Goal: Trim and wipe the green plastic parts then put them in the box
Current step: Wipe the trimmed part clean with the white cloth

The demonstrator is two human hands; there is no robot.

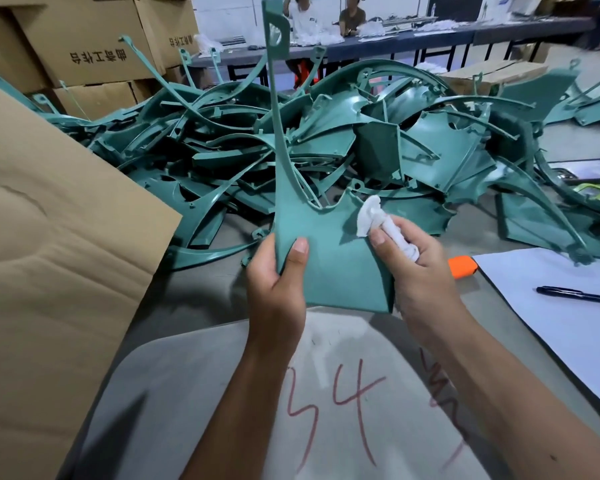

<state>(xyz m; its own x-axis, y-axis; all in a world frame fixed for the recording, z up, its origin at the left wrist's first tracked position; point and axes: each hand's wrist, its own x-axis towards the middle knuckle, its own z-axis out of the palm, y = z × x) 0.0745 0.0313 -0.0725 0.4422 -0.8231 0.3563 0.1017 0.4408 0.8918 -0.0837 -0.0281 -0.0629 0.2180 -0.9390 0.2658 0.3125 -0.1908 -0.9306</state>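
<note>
Grey tabletop [194,299] carries piled green parts [326,133]. Left hand [278,271] grips upright green part [329,251]; right hand [420,268], apparently wiping, clenches white cloth [371,216].

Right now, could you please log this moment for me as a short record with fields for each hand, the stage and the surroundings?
left hand: left hand grips the lower left edge of the upright green plastic part
right hand: right hand holds a bunched white cloth against the part's face
stage: wiping; part not yet boxed
behind: pile of green plastic parts
right side: black pen on white paper
</note>
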